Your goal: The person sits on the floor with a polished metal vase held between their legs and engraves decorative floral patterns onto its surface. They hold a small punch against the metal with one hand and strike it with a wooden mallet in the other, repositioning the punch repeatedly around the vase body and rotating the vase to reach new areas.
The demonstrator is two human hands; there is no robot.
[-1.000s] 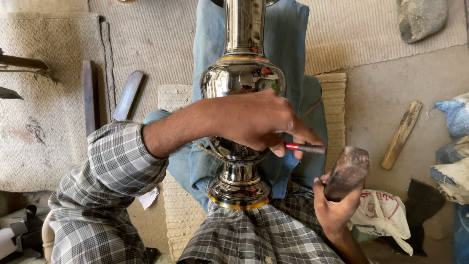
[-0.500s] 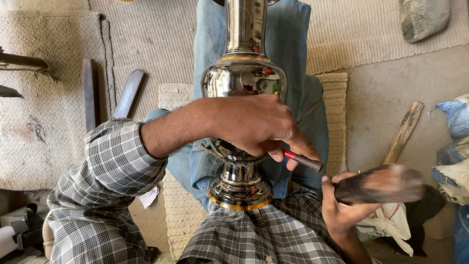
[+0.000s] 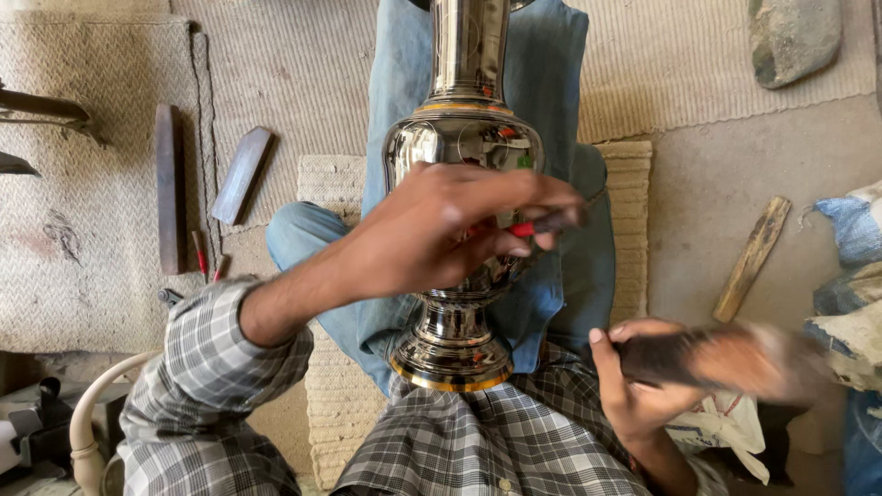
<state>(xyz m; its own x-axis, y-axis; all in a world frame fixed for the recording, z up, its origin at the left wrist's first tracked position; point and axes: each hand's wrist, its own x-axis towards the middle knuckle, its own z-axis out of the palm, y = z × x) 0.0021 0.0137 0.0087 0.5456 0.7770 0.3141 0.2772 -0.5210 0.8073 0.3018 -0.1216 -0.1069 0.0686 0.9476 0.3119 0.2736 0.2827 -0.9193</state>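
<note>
The left hand (image 3: 450, 230) has lifted since half a second ago: it then lay low on the belly of the metal vase (image 3: 462, 211), its fingertips pointing down to the right, and now it sits higher across the widest part, the fingers pinched shut around a thin red-handled tool (image 3: 542, 223) whose tip points right and looks blurred. The right hand (image 3: 643, 386) has stayed at the lower right, closed around the handle of a dark mallet (image 3: 726, 358); the mallet head is smeared with motion, so its exact shape is hard to make out, and it lies more level and a little lower than before. The vase itself has not shifted: it rests lengthwise on the person's lap, its gold-rimmed foot against the checked shirt and its neck running up between the blue-trousered legs.

The person sits on a woven mat (image 3: 276, 83) laid over a bare concrete floor (image 3: 707, 202). On the mat to the left lie a long dark bar (image 3: 168, 188) and a flat wooden block (image 3: 241, 174), near each other but apart. A wooden stick (image 3: 753, 257) lies on the concrete at right, and a grey stone (image 3: 790, 37) sits in the upper right corner. Crumpled cloth and bags (image 3: 854, 276) crowd the right edge.
</note>
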